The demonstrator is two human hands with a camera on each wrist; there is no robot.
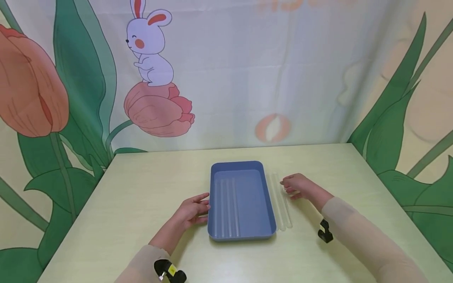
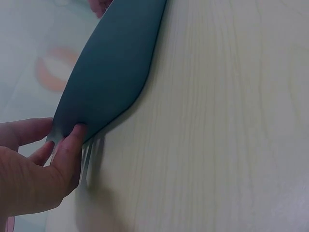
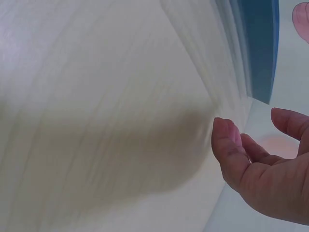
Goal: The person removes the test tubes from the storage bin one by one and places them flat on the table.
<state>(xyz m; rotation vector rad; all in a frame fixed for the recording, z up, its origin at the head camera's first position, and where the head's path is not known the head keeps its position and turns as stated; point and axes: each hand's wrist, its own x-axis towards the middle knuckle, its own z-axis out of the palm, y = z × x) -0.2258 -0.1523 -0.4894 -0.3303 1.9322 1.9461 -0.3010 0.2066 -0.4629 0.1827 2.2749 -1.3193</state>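
Observation:
A blue rectangular tray [image 1: 255, 204] lies on the table with several clear tubes [image 1: 228, 208] side by side along its left half. My left hand [image 1: 194, 211] touches the tray's left wall from outside. In the left wrist view its fingertips [image 2: 78, 130] rest against the tray's side. More clear tubes [image 1: 283, 208] lie on the table just right of the tray. My right hand [image 1: 296, 185] is beside the far part of the outermost tube, fingers loosely bent. In the right wrist view the thumb and fingers [image 3: 226, 137] stand apart, close to the tube's end.
The pale wood-grain table [image 1: 155, 177] extends around the tray on all sides. Behind it hangs a printed curtain [image 1: 226, 78] with a rabbit and tulips. Black devices are strapped to the left wrist [image 1: 170, 271] and right wrist [image 1: 325, 232].

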